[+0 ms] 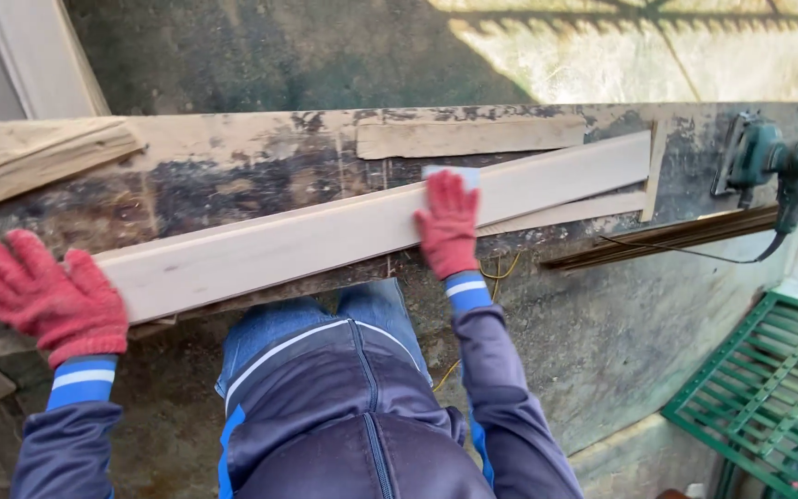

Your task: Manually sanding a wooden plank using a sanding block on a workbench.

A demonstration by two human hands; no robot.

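Observation:
A long pale wooden board [325, 236] lies slantwise across a worn, stained workbench [233, 171]. My left hand [43, 296], in a red knit glove, rests flat on the board's near left end. My right hand [448, 226], also red-gloved, presses a small light-blue pad [452, 173] against the board's middle; most of the pad is hidden under the fingers.
A green electric sander [773, 162] with a black cord sits at the bench's right end. Thin wood strips [468, 137] and dark slats [695, 236] lie on the bench. A green metal grille [768, 388] stands at lower right. A pale plank [30, 152] rests at left.

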